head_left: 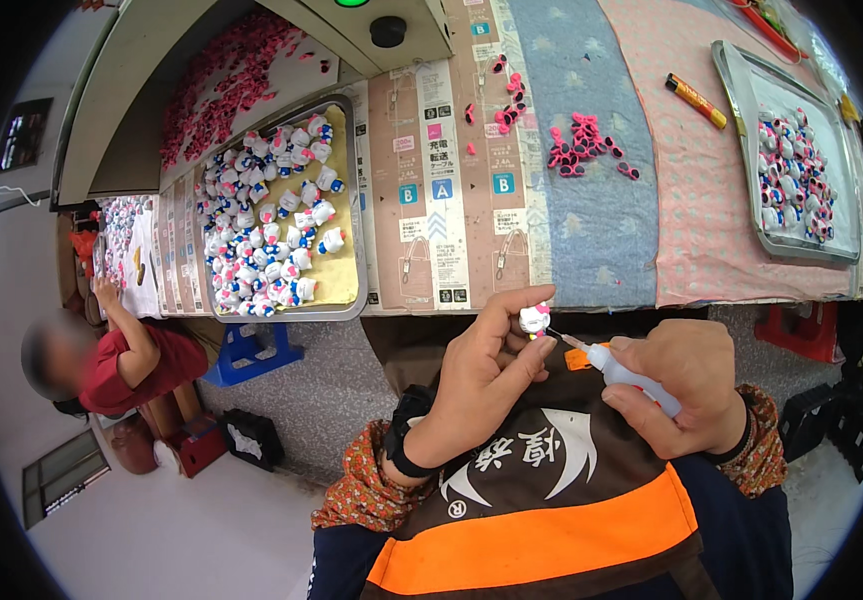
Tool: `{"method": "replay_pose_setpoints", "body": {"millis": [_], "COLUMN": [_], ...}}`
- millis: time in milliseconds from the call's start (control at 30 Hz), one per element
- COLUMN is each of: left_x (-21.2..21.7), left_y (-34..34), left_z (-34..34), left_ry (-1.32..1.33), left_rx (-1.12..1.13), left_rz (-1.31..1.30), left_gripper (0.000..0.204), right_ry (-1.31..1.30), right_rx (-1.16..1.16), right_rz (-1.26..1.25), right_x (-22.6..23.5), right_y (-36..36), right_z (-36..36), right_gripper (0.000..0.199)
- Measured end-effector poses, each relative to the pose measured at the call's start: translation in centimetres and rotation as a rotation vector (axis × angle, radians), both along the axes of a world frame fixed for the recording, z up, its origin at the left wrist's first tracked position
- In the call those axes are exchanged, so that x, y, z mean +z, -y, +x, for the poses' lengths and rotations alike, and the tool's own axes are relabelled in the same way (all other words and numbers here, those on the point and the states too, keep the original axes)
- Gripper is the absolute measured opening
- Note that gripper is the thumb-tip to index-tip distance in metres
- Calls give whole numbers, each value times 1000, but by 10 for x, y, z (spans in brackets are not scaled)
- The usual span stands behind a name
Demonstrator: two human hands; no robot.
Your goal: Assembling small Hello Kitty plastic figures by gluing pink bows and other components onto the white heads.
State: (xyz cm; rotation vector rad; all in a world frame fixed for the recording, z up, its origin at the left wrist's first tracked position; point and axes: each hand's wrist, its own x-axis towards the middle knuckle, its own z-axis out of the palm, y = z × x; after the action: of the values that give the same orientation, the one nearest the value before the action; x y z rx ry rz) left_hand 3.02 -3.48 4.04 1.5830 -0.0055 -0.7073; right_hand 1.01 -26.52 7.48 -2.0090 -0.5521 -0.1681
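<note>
Between the thumb and fingers of my left hand is a small white figurine with a pink spot on top. My right hand is wrapped round a white squeeze bottle with a thin needle tip. That tip points left and reaches the figurine's side; whether it touches cannot be made out. Both hands are just off the table's near edge, above my brown and orange apron. Beyond them, small pink and black sunglasses-shaped pieces lie in a loose pile on the blue cloth.
At left a metal tray holds many white figurines; another tray at right holds figurines with pink and black pieces. A yellow marker lies beside it. Pink pieces are heaped under a machine housing. Another person sits far left.
</note>
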Motion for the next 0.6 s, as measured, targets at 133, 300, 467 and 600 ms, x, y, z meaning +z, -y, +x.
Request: {"method": "replay_pose_setpoints", "body": {"millis": [133, 300, 467, 600], "left_x": [1, 4, 4, 2], "left_y": [1, 2, 2, 1], "left_z": [-2, -3, -4, -6], "left_ry": [-12, -3, 9, 21], "left_rx": [4, -13, -33, -43], "left_rz": [5, 8, 22, 30], "left_gripper": [42, 41, 41, 41], "right_ry": [0, 13, 17, -22], "right_rx": [30, 27, 27, 45], "right_rz": [-70, -63, -88, -119], "right_x": [0, 0, 1, 4], "right_y": [-1, -3, -5, -5], "right_z": [-1, -1, -1, 0], "right_gripper": [37, 36, 35, 34]}}
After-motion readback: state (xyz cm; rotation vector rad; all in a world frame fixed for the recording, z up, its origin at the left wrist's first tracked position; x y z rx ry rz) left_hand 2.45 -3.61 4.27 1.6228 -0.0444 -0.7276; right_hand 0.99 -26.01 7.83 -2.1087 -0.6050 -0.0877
